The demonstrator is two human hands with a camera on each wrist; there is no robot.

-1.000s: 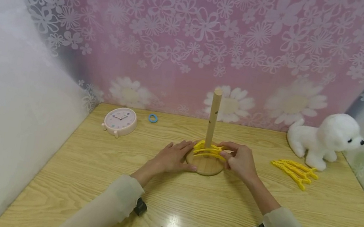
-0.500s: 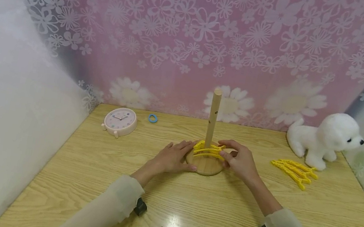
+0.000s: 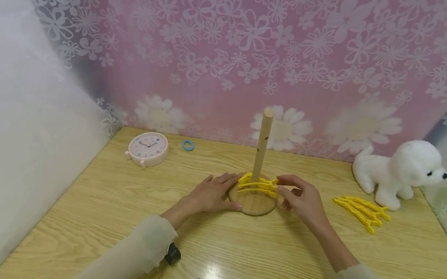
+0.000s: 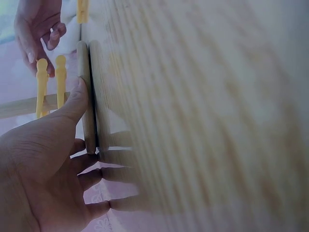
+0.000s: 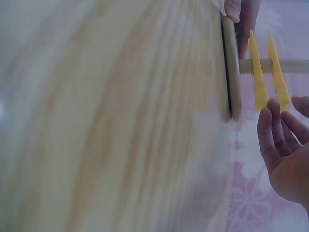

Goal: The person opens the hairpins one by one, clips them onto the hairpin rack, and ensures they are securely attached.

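A wooden post (image 3: 262,146) stands upright on a round wooden base (image 3: 254,207). Two yellow clothespins (image 5: 259,79) are clamped on the post, one above the other, low near the base. My left hand (image 3: 212,194) rests at the left rim of the base, thumb on the rim and fingers spread straight against the table, as the left wrist view shows. Just right of the clothespins' handle ends is my right hand (image 3: 306,202), its thumb apart from the extended fingers. In the right wrist view those fingertips (image 5: 273,107) are at the handles, pinching nothing.
Several loose yellow clothespins (image 3: 360,211) lie on the table (image 3: 136,238) to the right, by a white toy dog (image 3: 400,171). At the back left are a pink alarm clock (image 3: 148,148) and a small blue ring (image 3: 188,145). A floral curtain (image 3: 238,53) hangs behind.
My right hand has let go of the clothespin and drawn slightly to the right, its thumb coming away. The clothespins stay on the post; my left hand has not moved.
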